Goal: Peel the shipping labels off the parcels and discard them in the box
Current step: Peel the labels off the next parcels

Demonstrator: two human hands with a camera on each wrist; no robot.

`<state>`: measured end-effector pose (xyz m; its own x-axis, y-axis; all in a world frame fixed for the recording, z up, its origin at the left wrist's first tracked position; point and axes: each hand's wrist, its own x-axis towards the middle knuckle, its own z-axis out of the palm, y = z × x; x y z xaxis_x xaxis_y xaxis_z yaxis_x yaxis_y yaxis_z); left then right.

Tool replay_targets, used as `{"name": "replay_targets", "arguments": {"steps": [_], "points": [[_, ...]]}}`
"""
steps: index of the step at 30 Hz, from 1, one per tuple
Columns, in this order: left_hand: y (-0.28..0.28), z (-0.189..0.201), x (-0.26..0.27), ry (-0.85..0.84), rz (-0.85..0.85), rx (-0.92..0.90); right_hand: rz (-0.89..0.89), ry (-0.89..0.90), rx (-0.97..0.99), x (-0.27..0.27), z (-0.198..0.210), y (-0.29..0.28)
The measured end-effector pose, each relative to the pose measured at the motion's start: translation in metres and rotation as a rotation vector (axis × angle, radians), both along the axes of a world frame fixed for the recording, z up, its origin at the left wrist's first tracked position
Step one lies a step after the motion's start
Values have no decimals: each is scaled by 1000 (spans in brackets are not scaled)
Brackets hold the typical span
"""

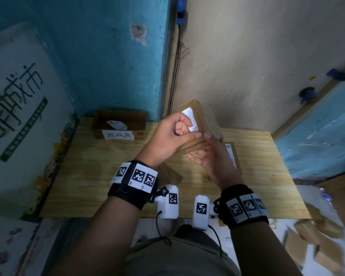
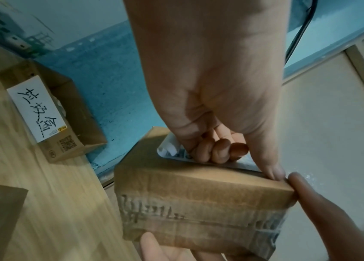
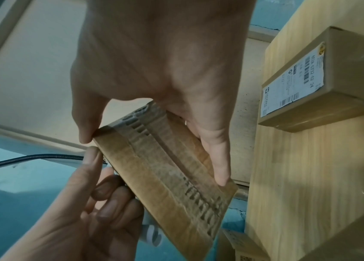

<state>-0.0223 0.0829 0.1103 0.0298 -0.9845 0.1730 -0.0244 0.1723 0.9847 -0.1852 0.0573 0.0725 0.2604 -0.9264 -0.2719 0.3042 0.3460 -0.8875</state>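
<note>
A brown taped parcel (image 1: 207, 118) is held up above the wooden table (image 1: 108, 186). My right hand (image 1: 209, 156) grips it from below, thumb on one edge and fingers along the taped side (image 3: 176, 194). My left hand (image 1: 177, 132) has its fingers curled on the white shipping label (image 1: 189, 115) on the parcel's top face, with its thumb at the near edge. In the left wrist view the label (image 2: 170, 150) has one end lifted and curled. The open cardboard discard box (image 1: 100, 120) with a handwritten tag stands at the table's back left, a crumpled label (image 1: 117, 124) inside it.
A second parcel with a barcode label (image 3: 293, 79) lies on the table under my right hand. Another brown parcel (image 1: 169, 174) lies beneath my left wrist. A blue wall rises behind the table, and loose cardboard boxes (image 1: 317, 246) sit on the floor at right.
</note>
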Motion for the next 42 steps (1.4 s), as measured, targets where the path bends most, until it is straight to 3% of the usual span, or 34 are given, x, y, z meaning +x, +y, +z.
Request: {"name": "replay_targets", "arguments": {"steps": [9, 21, 27, 42], "points": [[6, -3, 5, -40, -27, -9, 16, 22, -5, 4, -3, 6], [11, -8, 7, -356, 44, -80, -15, 15, -25, 11, -3, 16], [12, -8, 10, -315, -72, 35, -25, 36, -25, 12, -4, 17], [11, -9, 10, -283, -136, 5, 22, 80, -15, 8, -7, 14]]}}
